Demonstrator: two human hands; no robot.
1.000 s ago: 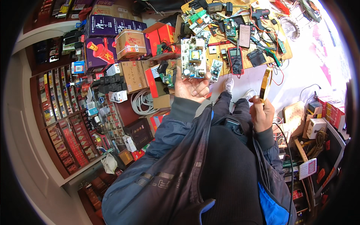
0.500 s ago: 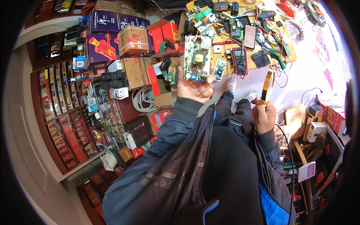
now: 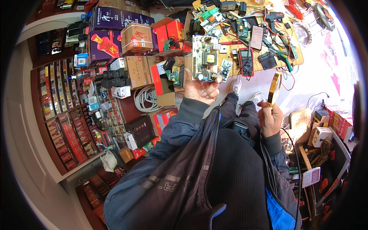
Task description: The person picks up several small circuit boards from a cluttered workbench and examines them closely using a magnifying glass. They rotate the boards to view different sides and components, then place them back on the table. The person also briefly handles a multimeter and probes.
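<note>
the left hand (image 3: 202,89) holds a circuit board (image 3: 205,57), likely light, stiff, breakable, best gripped by its edges; the right hand (image 3: 270,119) pinches a gold-rimmed disc (image 3: 274,89).

Cream PCB (image 3: 198,57), yel-blk transformer (image 3: 209,58), gold magnifier (image 3: 273,92), red-blk multimeter (image 3: 246,61), blk ribbed sweater (image 3: 239,176)

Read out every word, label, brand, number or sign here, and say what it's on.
I won't copy print, only place it:
Purple box: large white characters
Tall brown carton: dark characters
Jacket: partly folded lettering
Red multimeter: too small
Calculator: too small
Held circuit board: none legible
</note>
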